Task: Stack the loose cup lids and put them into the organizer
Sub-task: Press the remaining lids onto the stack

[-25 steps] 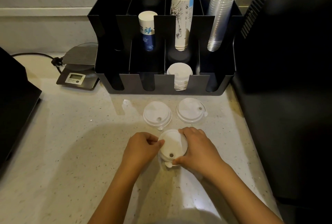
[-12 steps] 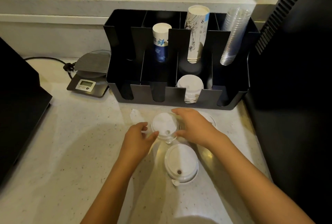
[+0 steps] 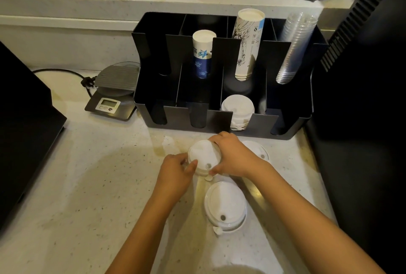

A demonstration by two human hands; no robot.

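Observation:
A white cup lid sits between both hands just in front of the black organizer. My left hand grips its left edge and my right hand grips its right edge. A second white lid lies flat on the counter nearer to me. A third lid lies to the right, partly hidden behind my right hand. A stack of white lids stands in the organizer's front slot, third from the left.
The organizer's back slots hold a blue-printed paper cup stack, a taller paper cup stack and clear plastic cups. A digital scale sits left of it. Dark machines flank the counter on the left and right.
Both hands let go of the near lid stack on the counter and reached forward to the middle lid, now gripped from both sides. The camera view shifted down and closer.

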